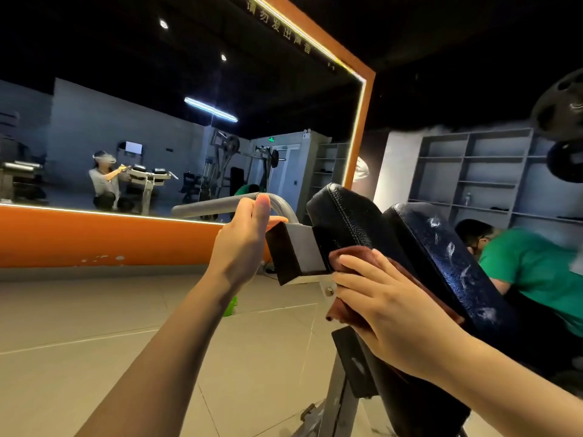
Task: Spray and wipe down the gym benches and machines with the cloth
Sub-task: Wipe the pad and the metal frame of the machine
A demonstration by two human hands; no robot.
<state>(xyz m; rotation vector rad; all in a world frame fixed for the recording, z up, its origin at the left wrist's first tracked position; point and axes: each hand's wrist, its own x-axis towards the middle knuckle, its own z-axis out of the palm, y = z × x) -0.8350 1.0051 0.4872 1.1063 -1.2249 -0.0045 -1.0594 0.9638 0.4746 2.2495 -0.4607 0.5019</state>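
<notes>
My left hand (244, 238) grips the grey curved handle bar (205, 207) of a gym machine, thumb up. My right hand (385, 307) presses a dark red cloth (350, 257) against the side of a black padded cushion (347, 216), beside the machine's grey square metal beam (299, 250). A second black pad (451, 263) to the right carries white foam or spray streaks. A small green object (231, 305), perhaps the spray bottle, stands on the floor behind my left forearm, mostly hidden.
A large orange-framed wall mirror (359, 121) ahead reflects the gym and a crouching person. A person in a green shirt (530, 272) sits close on the right. Grey shelving (473, 171) and weight plates (561, 102) stand behind. Tiled floor (94, 326) spreads to the left.
</notes>
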